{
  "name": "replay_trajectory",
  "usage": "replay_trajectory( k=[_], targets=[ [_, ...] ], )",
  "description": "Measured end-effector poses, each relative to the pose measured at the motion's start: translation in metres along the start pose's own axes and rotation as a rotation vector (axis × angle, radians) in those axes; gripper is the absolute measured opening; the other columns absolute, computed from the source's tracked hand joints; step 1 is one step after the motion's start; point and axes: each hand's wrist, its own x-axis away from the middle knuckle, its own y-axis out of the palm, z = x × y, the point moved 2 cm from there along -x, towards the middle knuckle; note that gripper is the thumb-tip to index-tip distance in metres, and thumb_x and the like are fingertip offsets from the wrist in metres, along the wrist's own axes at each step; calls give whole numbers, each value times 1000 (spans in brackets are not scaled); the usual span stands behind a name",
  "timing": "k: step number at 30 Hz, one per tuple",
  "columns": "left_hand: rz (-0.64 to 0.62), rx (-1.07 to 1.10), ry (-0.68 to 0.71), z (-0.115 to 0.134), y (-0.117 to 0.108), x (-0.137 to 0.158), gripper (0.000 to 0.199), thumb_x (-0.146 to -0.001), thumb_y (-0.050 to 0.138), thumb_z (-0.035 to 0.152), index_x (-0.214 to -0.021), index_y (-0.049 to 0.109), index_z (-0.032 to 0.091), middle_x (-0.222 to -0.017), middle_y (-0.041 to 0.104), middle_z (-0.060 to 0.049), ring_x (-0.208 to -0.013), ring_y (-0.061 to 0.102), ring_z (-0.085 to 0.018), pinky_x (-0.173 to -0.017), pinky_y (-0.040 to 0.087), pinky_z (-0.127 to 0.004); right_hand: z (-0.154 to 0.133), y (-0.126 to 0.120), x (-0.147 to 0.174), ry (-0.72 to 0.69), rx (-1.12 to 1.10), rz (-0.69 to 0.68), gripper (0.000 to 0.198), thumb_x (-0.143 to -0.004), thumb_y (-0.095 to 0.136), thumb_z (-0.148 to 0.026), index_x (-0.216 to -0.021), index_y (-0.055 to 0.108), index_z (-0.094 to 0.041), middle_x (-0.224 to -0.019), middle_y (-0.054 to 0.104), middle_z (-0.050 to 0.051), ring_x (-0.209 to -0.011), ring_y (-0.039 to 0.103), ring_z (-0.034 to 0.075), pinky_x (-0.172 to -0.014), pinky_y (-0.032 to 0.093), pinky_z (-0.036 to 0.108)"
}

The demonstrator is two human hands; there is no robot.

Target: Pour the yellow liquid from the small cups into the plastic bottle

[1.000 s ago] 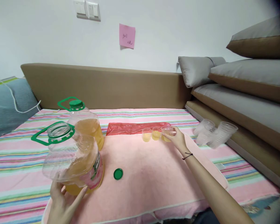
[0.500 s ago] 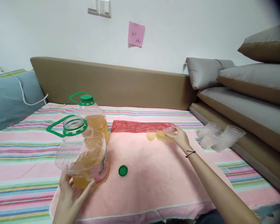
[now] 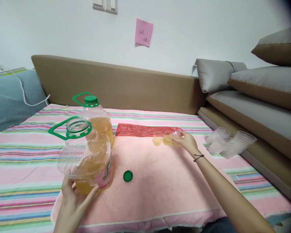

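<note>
My left hand (image 3: 74,204) is wrapped around the lower side of a large clear plastic jug (image 3: 97,161), thumb in front, some fingers hidden behind it. This jug has no cap and holds amber liquid; its green carry handle sticks out leftward. On the far right part of the pink mat (image 3: 157,181), my right hand (image 3: 188,142) pinches the rim of a clear plastic cup (image 3: 176,143) with yellowish liquid in it. Two similar cups, a middle cup (image 3: 167,139) and a left cup (image 3: 158,140), stand beside it in a row. A green cap (image 3: 128,176) lies near the open jug.
A second, capped jug (image 3: 102,126) stands behind the first. A red plastic sheet or bag (image 3: 138,130) lies behind the cups. Stacked clear cups (image 3: 240,144) lie on their sides at right, beside piled cushions (image 3: 262,106). A padded headboard (image 3: 116,84) closes the back.
The view has shifted slightly. Both hands keep their places, the left on the jug and the right at the rightmost cup.
</note>
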Motion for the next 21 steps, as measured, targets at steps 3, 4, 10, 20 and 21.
replay_trajectory(
  k=[3,4,10,20,21],
  targets=[
    [4,-18,25,2,0,0,102,-70,76,55,-149,18,29,-145,41,-16,-120,58,-35,-103,52,-60,1,0,-2,-17,6,-3,43,-65,69,-62,-79,56,-24,-78,66,3,-67,58,22,-55,31,30],
    [5,-22,34,3,0,0,101,-71,75,55,-150,17,29,-146,40,-16,-120,58,-35,-102,52,-59,1,-1,-2,-25,8,-3,41,-66,69,-62,-78,56,-24,-77,65,3,-67,57,22,-56,31,30],
    [4,-16,17,7,-1,1,95,-72,74,56,-147,22,29,-141,44,-15,-122,56,-36,-103,50,-62,-1,-2,-4,-64,21,-26,36,-68,69,-58,-71,56,-24,-69,62,1,-63,55,21,-55,30,29],
    [5,-23,21,3,0,2,93,-72,74,58,-146,25,29,-138,46,-14,-120,57,-36,-101,51,-64,-11,-7,-6,-80,68,-105,36,-70,67,-57,-82,65,-23,-73,64,1,-69,59,21,-55,32,29],
    [5,-28,26,3,0,2,93,-72,74,57,-145,25,29,-138,46,-14,-120,57,-36,-101,51,-64,-12,-8,-7,-81,76,-115,37,-71,67,-58,-84,66,-23,-73,64,1,-69,59,21,-55,32,29]
  ],
)
